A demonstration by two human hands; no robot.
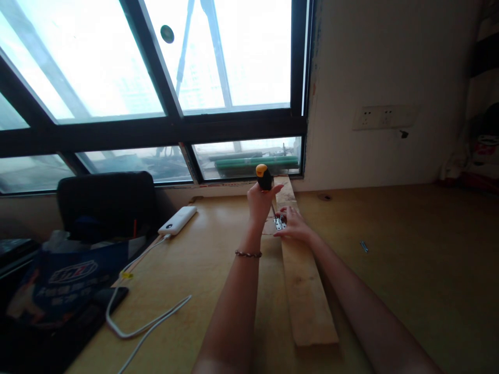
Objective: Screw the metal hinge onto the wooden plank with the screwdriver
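My left hand [259,203] is closed round the black and yellow handle of a screwdriver [264,177], which stands nearly upright. Its thin shaft runs down to a small silver metal hinge [279,223] at the edge of a long wooden board [306,291]. My right hand [293,225] lies over the board, its fingers gripping the hinge beside the screwdriver tip. Whether a screw sits under the tip is too small to tell. The board lies lengthwise on the wooden table [226,291], its far end near the window.
Small metal pieces [364,246] lie to the right on the table. At the left a white power bank [178,221] has a white cable [148,328] looping over the tabletop. Beyond the left edge are a black chair [107,200] and a blue bag [74,283]. Sockets [384,117] are on the wall.
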